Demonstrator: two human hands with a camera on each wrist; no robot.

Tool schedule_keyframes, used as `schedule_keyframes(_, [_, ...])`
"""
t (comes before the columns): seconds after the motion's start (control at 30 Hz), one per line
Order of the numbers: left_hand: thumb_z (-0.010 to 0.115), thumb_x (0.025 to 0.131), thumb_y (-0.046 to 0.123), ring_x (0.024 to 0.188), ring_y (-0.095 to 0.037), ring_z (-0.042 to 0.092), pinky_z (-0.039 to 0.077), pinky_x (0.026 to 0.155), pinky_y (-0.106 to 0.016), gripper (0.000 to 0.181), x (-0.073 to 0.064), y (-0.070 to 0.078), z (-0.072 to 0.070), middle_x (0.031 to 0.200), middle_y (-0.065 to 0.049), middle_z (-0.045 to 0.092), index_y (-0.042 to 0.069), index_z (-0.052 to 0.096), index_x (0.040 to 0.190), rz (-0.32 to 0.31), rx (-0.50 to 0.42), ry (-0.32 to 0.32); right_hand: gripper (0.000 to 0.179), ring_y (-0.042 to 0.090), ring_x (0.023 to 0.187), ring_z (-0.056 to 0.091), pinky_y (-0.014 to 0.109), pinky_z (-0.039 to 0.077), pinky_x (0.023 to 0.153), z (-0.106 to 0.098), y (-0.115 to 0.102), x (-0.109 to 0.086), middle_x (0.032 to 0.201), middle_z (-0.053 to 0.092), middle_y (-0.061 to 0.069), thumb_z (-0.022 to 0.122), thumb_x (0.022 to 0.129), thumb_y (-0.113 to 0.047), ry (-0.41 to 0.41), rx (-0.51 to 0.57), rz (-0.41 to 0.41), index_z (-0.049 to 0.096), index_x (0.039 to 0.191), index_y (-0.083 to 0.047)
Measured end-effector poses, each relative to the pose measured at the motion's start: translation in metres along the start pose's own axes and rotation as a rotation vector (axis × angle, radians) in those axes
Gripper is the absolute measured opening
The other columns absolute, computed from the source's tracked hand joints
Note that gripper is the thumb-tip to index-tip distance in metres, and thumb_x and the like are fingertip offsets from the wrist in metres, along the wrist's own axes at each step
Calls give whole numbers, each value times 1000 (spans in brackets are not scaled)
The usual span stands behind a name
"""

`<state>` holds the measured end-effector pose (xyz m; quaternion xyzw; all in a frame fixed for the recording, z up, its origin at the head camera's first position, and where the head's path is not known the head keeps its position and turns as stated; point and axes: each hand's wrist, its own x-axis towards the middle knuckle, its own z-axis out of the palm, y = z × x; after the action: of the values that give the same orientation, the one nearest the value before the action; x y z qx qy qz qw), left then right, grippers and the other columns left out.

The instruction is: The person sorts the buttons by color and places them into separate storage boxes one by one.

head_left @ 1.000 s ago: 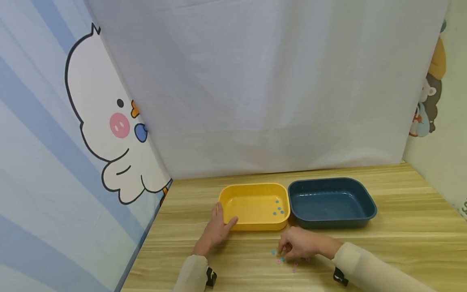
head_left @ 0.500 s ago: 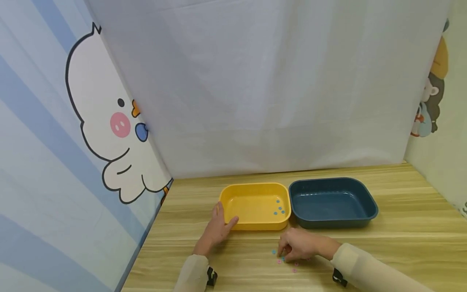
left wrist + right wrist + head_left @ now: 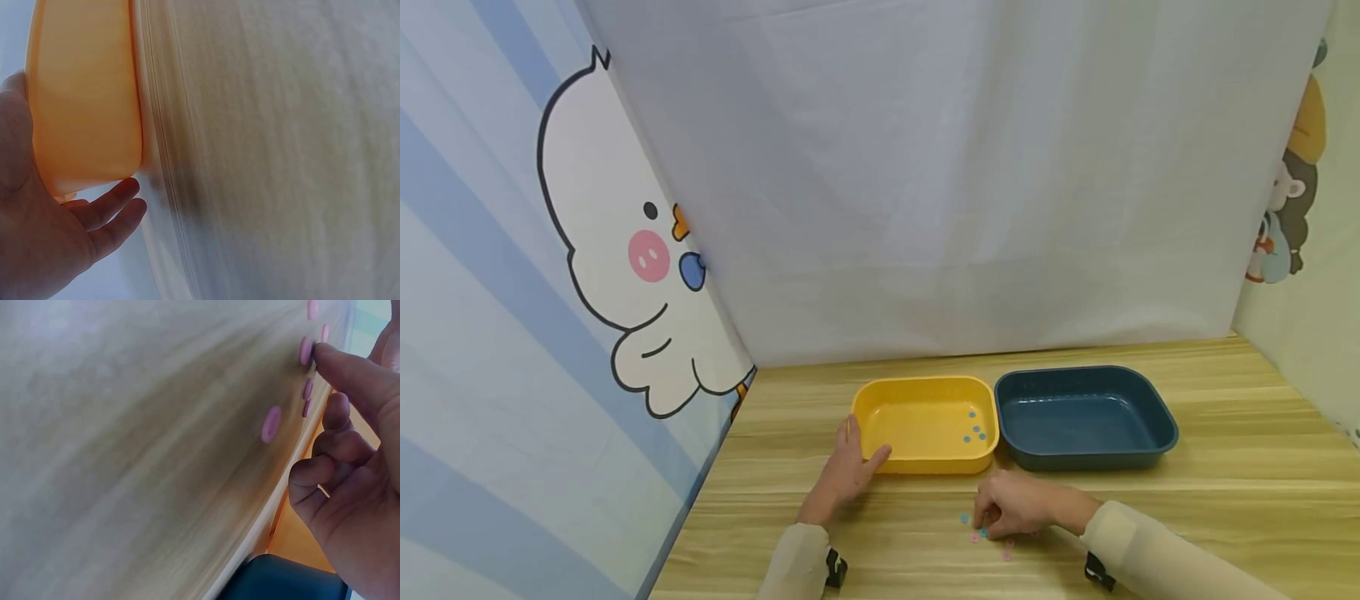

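Note:
My left hand (image 3: 844,471) grips the front left corner of a yellow plastic bin (image 3: 925,465), thumb at its front rim and fingers round the side. In the left wrist view, fingertips lie against the bin's lower corner. Several small blue discs like buttons (image 3: 976,429) lie inside it, towards the right. My right hand (image 3: 1018,502) is low over the table, thumb and index finger pinching at a blue button (image 3: 983,532). Another blue button (image 3: 964,518) lies just left of it. Several pink buttons (image 3: 270,424) are scattered around and under the hand.
A dark blue bin (image 3: 1086,458) stands right beside the yellow one, with nothing seen inside. Both sit on a wood-grain table (image 3: 1240,433). Behind rises a white curtain (image 3: 962,183), and a printed panel (image 3: 602,250) borders the left side.
Both hands stay almost where they were. The right fingers close slightly around the blue button, and the whole head view shifts a little.

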<state>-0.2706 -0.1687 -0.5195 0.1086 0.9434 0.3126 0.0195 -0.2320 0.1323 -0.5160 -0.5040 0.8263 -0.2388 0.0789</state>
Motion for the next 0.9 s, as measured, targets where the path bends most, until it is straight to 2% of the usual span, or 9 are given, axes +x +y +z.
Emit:
schedule_keyframes(0.27, [46,94,55,126,-47,37,33,101,-53,93,1,-1,1,150,-32,8,-9,6,147,3,4,-2,10,-6,65,47,10,39,56,1,0,0,73,56,-16,78,74,-10,-2,-1,17,75,81,-16])
schedule_keyframes(0.63, [49,96,46,126,-47,37,33,101,-53,88,0,1,0,150,-32,8,-9,6,147,-1,-1,5,11,-7,65,46,10,39,56,4,3,1,72,55,-16,77,74,-11,-1,11,3,76,84,-14])
schedule_keyframes(0.9, [49,96,46,125,-48,37,33,100,-54,87,0,2,-1,150,-32,7,-8,5,148,-8,5,-2,10,-6,65,48,11,41,56,1,-4,3,72,57,-16,77,74,-8,-20,29,62,75,81,-14])
